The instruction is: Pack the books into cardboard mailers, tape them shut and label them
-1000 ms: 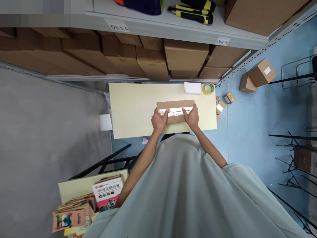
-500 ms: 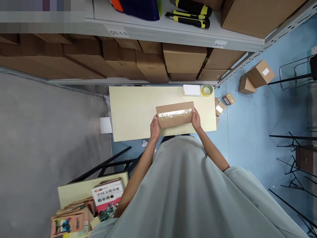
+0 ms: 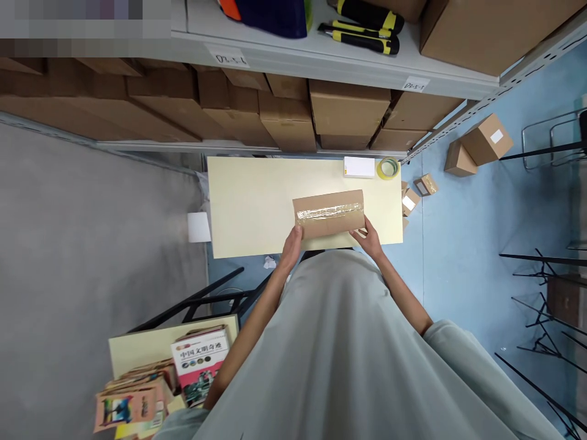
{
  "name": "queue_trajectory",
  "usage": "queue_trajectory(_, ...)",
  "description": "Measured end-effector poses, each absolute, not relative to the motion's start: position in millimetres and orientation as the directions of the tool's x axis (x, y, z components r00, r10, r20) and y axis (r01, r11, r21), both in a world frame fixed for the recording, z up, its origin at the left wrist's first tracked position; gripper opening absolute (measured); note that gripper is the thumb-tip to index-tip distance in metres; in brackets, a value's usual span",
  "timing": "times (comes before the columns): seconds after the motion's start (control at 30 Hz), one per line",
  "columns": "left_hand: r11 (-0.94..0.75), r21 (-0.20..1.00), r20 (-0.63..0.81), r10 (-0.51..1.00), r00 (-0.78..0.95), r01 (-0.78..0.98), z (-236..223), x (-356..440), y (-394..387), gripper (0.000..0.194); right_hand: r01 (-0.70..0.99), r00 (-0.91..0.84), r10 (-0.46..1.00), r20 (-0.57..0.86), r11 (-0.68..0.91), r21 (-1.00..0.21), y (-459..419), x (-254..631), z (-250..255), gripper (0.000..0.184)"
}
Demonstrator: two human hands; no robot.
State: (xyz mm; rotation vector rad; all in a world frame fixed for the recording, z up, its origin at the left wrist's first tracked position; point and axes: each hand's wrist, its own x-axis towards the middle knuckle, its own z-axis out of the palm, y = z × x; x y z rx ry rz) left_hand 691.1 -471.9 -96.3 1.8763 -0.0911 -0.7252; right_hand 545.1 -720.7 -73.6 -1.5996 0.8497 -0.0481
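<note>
A long brown cardboard box [image 3: 328, 227] lies over the pale yellow table [image 3: 247, 208], with a shiny strip of clear tape [image 3: 329, 211] running along its top face. My left hand [image 3: 292, 245] grips the box at its near left corner. At the near right corner, my right hand [image 3: 367, 237] has its fingers bent around the edge, some of them under the box. Behind the box, near the table's far edge, are a white box [image 3: 359, 167] and a roll of tape [image 3: 387, 168].
Above the table's far side, a metal shelf [image 3: 293, 61] carries box cutters [image 3: 364, 41] and cardboard boxes. Small parcels [image 3: 425, 184] sit on the blue floor at right. Books [image 3: 200, 360] are piled on a stand at lower left, beside black metal legs [image 3: 202, 296].
Both hands have slid from the box's ends down to its near corners. The right fingers have loosened and spread a little. The whole view has shifted slightly.
</note>
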Motion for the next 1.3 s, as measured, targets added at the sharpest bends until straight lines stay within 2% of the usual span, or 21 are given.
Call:
queue_trajectory(0.1,-0.437,0.864,-0.445,-0.426,0.788,0.251,-86,690,-467,0.083,-0.498,0.726,-0.581,-0.368,-0.075,-0.864,-725,552,-60,0.100)
queue_trajectory(0.17,-0.452,0.872,-0.393,-0.421,0.817,0.187,-82,691,-466,0.084,-0.518,0.723,-0.612,-0.322,-0.171,-0.838,-732,557,-48,0.089)
queue_trajectory(0.3,-0.531,0.844,-0.292,-0.347,0.891,0.070,-77,700,-471,0.066,-0.592,0.707,-0.647,-0.284,-0.323,-0.739,-743,569,-30,0.066)
queue_trajectory(0.47,-0.728,0.679,-0.367,-0.233,0.900,0.089,-76,715,-484,0.049,-0.626,0.723,-0.611,-0.323,-0.381,-0.680,-750,582,-43,0.070)
queue_trajectory(0.57,-0.757,0.644,-0.423,-0.231,0.876,0.111,-82,721,-486,0.048,-0.630,0.721,-0.591,-0.362,-0.341,-0.698,-752,582,-60,0.066)
queue_trajectory(0.7,-0.687,0.710,-0.479,-0.310,0.821,0.154,-95,721,-476,0.063,-0.602,0.712,-0.569,-0.411,-0.193,-0.775,-754,569,-75,0.062)
queue_trajectory(0.83,-0.595,0.725,-0.603,-0.304,0.737,0.348,-101,711,-459,0.098,-0.665,0.644,-0.541,-0.541,-0.047,-0.745,-750,551,-82,0.081)
queue_trajectory(0.93,-0.550,0.729,-0.660,-0.407,0.631,0.408,-98,702,-453,0.104,-0.692,0.653,-0.432,-0.622,-0.005,-0.722,-742,540,-84,0.090)
queue_trajectory(1.0,-0.500,0.774,-0.619,-0.469,0.630,0.389,-93,696,-453,0.100,-0.658,0.702,-0.390,-0.596,-0.032,-0.753,-735,536,-83,0.091)
queue_trajectory(1.1,-0.474,0.823,-0.527,-0.429,0.734,0.313,-82,694,-455,0.093,-0.614,0.738,-0.457,-0.497,-0.146,-0.776,-730,537,-73,0.089)
queue_trajectory(1.3,-0.604,0.793,-0.335,-0.320,0.886,0.082,-60,715,-469,0.066,-0.591,0.762,-0.577,-0.294,-0.434,-0.680,-736,562,-44,0.070)
